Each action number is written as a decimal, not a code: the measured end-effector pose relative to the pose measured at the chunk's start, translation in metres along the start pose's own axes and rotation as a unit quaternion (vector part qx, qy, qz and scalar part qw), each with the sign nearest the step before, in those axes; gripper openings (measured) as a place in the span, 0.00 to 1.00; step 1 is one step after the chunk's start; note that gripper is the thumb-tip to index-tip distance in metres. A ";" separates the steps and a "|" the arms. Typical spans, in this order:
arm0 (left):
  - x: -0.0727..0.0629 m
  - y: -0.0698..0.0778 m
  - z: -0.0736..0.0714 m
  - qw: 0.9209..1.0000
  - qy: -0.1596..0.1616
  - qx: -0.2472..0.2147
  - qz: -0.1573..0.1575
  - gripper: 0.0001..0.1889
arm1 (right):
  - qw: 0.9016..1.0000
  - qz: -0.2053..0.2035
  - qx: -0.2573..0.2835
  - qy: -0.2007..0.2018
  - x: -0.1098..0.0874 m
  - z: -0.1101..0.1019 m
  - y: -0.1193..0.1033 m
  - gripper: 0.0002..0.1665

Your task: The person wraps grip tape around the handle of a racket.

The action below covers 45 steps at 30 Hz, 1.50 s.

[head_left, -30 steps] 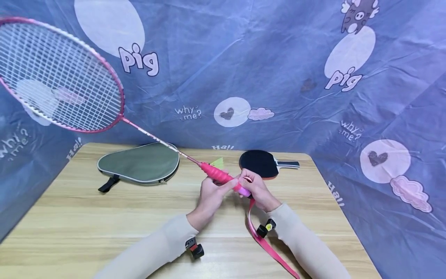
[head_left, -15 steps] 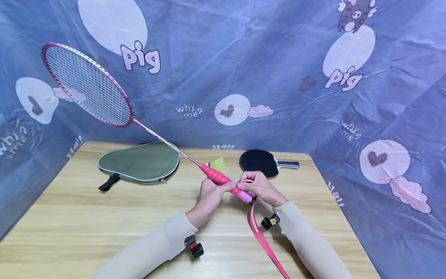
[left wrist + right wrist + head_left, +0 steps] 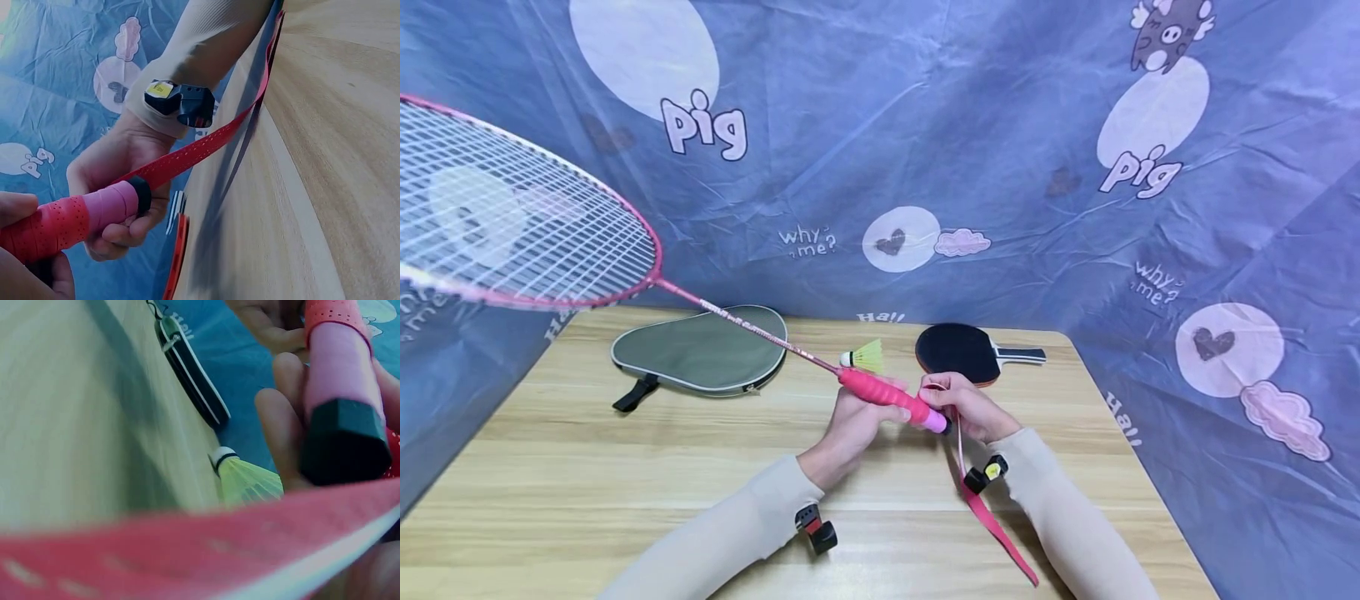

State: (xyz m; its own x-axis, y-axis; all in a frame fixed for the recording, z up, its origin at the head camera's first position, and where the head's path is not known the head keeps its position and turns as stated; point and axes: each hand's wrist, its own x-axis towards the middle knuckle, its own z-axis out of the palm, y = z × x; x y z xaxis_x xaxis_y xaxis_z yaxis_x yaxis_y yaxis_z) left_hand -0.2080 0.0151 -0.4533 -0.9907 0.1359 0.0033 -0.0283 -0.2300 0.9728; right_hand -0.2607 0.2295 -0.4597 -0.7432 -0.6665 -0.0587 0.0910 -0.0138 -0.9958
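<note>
A badminton racket [image 3: 752, 327] with a pink frame slants up to the left in the head view, part of its head outside the frame. My left hand [image 3: 848, 425] grips its handle [image 3: 867, 385], wrapped in red perforated tape down to a bare lilac band [image 3: 111, 205] and a black butt cap [image 3: 344, 440]. Beside that end, my right hand [image 3: 973, 408] pinches the loose red grip tape [image 3: 1000, 533] between thumb and fingers. The tape runs past the butt cap and trails down towards the table. In the right wrist view, right-hand fingers [image 3: 278, 425] lie beside the lilac band.
A green paddle case [image 3: 700, 350] lies at the back left of the wooden table [image 3: 625, 467]. Behind the handle is a yellow shuttlecock [image 3: 867, 357]. A black table tennis paddle [image 3: 957, 350] lies at the back right. Blue printed cloth [image 3: 820, 167] walls the table.
The racket has turned about its handle: its head went edge-on, then swung round to show more of its strings, lower and farther left. The tape's trailing end has shifted right since half a second ago.
</note>
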 end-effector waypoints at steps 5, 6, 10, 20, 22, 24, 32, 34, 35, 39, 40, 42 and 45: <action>0.004 0.001 -0.003 1.000 -0.025 -0.012 0.001 0.24 | 0.997 0.008 0.075 -0.007 0.004 0.002 0.005 0.16; 0.006 0.001 -0.004 1.000 -0.028 -0.012 0.001 0.24 | 0.997 0.006 0.081 -0.008 0.005 0.002 0.006 0.15; 0.011 0.000 -0.008 0.999 -0.030 -0.015 0.006 0.28 | 0.997 -0.009 0.077 0.008 0.008 0.004 0.007 0.12; 0.010 -0.004 -0.004 0.999 0.032 -0.034 0.027 0.22 | 0.991 -0.056 0.037 0.112 0.014 0.024 0.005 0.13; 0.010 -0.006 -0.004 0.998 0.062 -0.016 0.025 0.17 | 0.988 -0.065 0.006 0.139 0.014 0.029 0.004 0.13; 0.010 -0.006 -0.005 0.997 0.079 -0.006 0.024 0.14 | 0.984 -0.074 -0.028 0.159 0.014 0.032 0.003 0.12; 0.012 -0.004 -0.009 0.999 0.044 -0.017 0.005 0.10 | 0.982 -0.071 -0.065 0.162 0.010 0.027 -0.001 0.11; 0.012 -0.003 -0.009 0.999 0.040 -0.032 0.007 0.12 | 0.986 -0.065 -0.052 0.146 0.010 0.024 -0.001 0.12; 0.012 -0.002 -0.009 0.998 0.039 -0.041 0.009 0.13 | 0.987 -0.061 -0.044 0.139 0.009 0.023 -0.001 0.13; 0.013 0.000 -0.009 0.997 0.033 -0.063 0.009 0.17 | 0.992 -0.036 -0.011 0.117 0.008 0.017 -0.001 0.14; 0.013 0.000 -0.009 0.997 0.030 -0.065 0.008 0.18 | 0.993 -0.027 -0.005 0.114 0.008 0.015 -0.001 0.14; 0.012 0.001 -0.009 0.997 0.018 -0.071 0.005 0.20 | 0.994 -0.010 0.007 0.108 0.007 0.010 0.000 0.16; 0.011 0.002 -0.009 0.997 -0.002 -0.083 0.003 0.23 | 0.996 0.011 0.039 0.079 0.006 0.004 0.002 0.16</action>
State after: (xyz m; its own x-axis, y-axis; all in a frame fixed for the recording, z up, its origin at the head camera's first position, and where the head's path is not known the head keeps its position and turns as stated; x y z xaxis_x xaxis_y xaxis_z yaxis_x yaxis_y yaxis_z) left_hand -0.2197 0.0078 -0.4535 -0.9903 0.1385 0.0094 -0.0454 -0.3871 0.9209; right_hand -0.2626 0.2221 -0.4622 -0.8346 -0.5422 -0.0974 0.1549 -0.0614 -0.9860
